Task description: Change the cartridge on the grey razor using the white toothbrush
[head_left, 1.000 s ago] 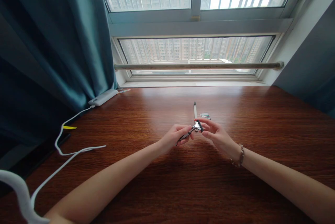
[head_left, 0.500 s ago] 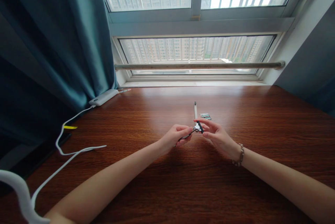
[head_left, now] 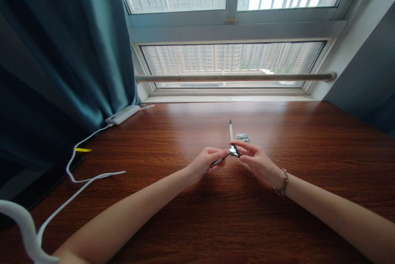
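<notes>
My left hand (head_left: 206, 162) is closed around the dark handle of a razor (head_left: 232, 151), held just above the table. The razor's silver neck and black head point to the right. At that head, my right hand (head_left: 261, 162) has its thumb and fingers closed on the black part from either side; a bracelet circles this wrist. Behind the hands lies a slim, light-coloured strip (head_left: 231, 131) with a dark far end, its near part hidden by my fingers. Small packed pieces (head_left: 242, 136), which look like razor cartridges, lie to its right.
A brown wooden table (head_left: 173, 231) stretches to the window. White cables (head_left: 92, 179) run along the left side to a white power strip (head_left: 122, 115) by the blue curtain (head_left: 101, 50). A yellow tag (head_left: 83, 150) lies near the cable, and a thick white tube (head_left: 23, 231) curves in at lower left.
Both hands stay in nearly the same place, gripping the razor. Its head has tilted very slightly between my fingers; everything on the table looks unmoved.
</notes>
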A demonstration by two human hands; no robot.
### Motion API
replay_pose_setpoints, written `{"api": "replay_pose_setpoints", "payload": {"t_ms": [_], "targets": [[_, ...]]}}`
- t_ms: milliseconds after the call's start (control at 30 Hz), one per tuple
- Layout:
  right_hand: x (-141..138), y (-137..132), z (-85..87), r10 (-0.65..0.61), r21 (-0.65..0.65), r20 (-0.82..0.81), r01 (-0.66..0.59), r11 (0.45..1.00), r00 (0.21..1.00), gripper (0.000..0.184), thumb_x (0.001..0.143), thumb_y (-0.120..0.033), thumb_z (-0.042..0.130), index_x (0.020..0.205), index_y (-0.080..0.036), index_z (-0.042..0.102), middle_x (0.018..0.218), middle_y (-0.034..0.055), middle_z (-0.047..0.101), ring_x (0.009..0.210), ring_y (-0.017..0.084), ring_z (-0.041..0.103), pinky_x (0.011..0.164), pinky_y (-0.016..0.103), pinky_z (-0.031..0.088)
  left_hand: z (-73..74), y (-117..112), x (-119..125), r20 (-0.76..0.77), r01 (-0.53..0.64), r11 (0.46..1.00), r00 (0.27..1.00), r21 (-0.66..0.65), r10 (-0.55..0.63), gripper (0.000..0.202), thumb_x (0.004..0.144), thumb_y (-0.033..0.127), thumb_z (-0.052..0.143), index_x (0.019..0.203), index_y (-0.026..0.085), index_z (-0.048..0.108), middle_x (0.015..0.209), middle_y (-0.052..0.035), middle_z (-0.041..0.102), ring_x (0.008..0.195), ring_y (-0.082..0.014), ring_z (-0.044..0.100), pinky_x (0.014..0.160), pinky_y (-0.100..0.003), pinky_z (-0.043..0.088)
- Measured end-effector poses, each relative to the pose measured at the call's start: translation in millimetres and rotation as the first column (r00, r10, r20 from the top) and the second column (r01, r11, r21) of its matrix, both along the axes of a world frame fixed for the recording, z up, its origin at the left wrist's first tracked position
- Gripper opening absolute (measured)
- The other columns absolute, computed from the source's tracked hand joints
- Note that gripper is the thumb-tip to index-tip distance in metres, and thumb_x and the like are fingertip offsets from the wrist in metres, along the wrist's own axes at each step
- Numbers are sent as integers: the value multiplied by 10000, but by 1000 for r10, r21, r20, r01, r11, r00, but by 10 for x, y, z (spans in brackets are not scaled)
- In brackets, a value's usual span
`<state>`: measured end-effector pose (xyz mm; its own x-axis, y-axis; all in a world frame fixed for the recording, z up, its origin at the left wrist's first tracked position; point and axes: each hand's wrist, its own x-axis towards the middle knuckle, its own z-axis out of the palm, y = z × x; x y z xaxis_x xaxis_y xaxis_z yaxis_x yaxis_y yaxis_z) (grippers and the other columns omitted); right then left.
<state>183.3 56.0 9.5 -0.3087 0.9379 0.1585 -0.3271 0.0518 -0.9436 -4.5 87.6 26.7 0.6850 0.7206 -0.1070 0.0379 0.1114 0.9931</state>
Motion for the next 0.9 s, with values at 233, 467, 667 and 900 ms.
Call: {"api": "replay_pose_setpoints", "payload": {"t_ms": [233,467,667,900], "targets": [[-10,6,-6,-20,-34,-48,19,999,999,422,694,-204,677,1099,-249,565,925,26,618,893,155,534,884,322,341,-16,3,3,1,-29,1000,1000,13,29,445,775,496,450,532,123,447,387,39,328,350,-43,230,393,-232,118],[-10,14,-17,-80,-107,-39,75,991,996,359,732,-273,652,1082,-240,583,1089,55,565,893,152,543,831,294,380,-104,93,12,114,-114,987,985,-113,127,412,805,513,391,712,123,486,429,47,370,351,-46,281,379,-194,182],[2,28,-36,-115,-161,-23,110,981,993,362,724,-307,659,1069,-224,587,1021,59,574,845,146,551,718,255,405,-116,278,-36,142,-324,944,933,-62,330,309,699,309,619,827,140,395,728,-45,602,468,-50,438,427,-166,309],[6,29,-40,-129,-199,-4,126,972,992,372,719,-325,664,1064,-208,588,964,61,586,805,141,553,703,251,402,-127,548,-163,84,-543,836,832,-81,548,202,714,238,607,819,82,532,729,-49,582,602,-72,547,573,-181,460]]}}
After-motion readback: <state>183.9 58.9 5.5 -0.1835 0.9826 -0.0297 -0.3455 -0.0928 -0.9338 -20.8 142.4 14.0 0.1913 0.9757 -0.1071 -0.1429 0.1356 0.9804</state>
